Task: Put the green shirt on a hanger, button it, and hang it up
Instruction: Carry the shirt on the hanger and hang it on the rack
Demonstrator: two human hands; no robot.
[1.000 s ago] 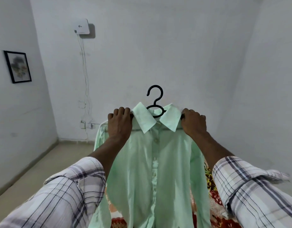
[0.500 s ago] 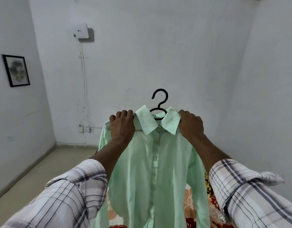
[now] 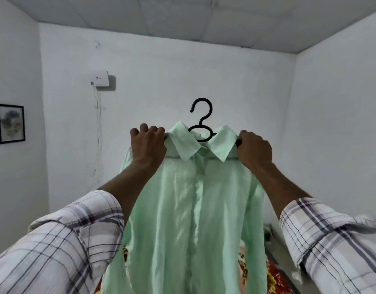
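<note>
The light green shirt (image 3: pixel 189 209) hangs buttoned down its front on a black plastic hanger (image 3: pixel 201 118), held up in the air before the back wall. Only the hook and the neck loop of the hanger show above the collar. My left hand (image 3: pixel 148 145) grips the shirt's left shoulder over the hanger arm. My right hand (image 3: pixel 254 148) grips the right shoulder the same way. The shirt's hem runs out of the bottom of the view.
A white box (image 3: pixel 100 78) with wires dangling below it is mounted on the back wall. A framed picture (image 3: pixel 10 123) hangs on the left wall. A red and yellow flowered cloth (image 3: pixel 272 276) lies below the shirt.
Both hands have lifted the shirt and hanger higher, and my view has tilted up so that the ceiling now shows.
</note>
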